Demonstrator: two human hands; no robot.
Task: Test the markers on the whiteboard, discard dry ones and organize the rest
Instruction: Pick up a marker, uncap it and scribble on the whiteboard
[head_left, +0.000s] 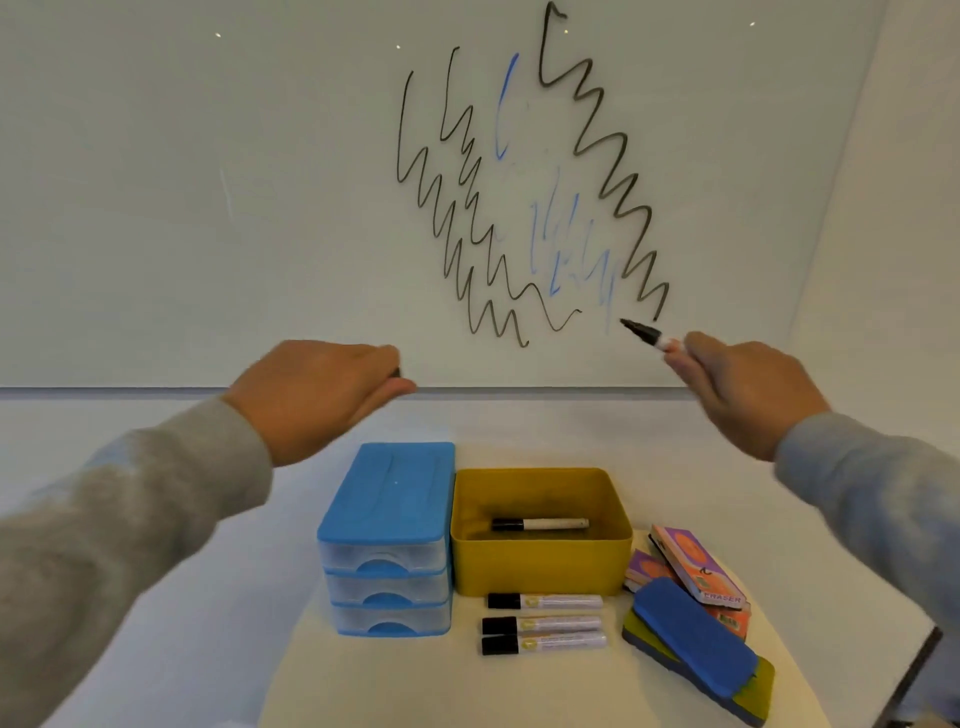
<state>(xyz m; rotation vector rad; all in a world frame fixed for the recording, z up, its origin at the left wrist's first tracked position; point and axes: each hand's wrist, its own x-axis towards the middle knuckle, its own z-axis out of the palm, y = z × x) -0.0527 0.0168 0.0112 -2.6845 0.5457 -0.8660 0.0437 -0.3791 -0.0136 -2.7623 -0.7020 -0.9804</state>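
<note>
- right hand (737, 387) gripping uncapped black-tipped white marker (647, 333), fingers curled round barrel, long axis slanting, tip pointing up-left, near glossy whiteboard (260, 182) scribbles.
- left hand (322, 389) pinching small dark cap (396, 372).

Above your hands, the glossy white whiteboard (260, 182) is catching small points of light on its smooth face. Your forearms are wearing soft, matt grey knitted cloth sleeves (130, 519). Below your left hand (317, 395), the small plastic drawer unit with a matt blue lid and frosted clear drawers (387, 540) is looking faintly textured on top. Beside it, the mustard-yellow smooth plastic tub (540, 566) is showing a dull sheen. Under your right hand (737, 389), the blue felt-like fuzzy eraser block (691, 639) is looking rough and matt, while the orange-and-purple printed eraser with a shiny wrapper (698, 571) is looking glossy.
</note>
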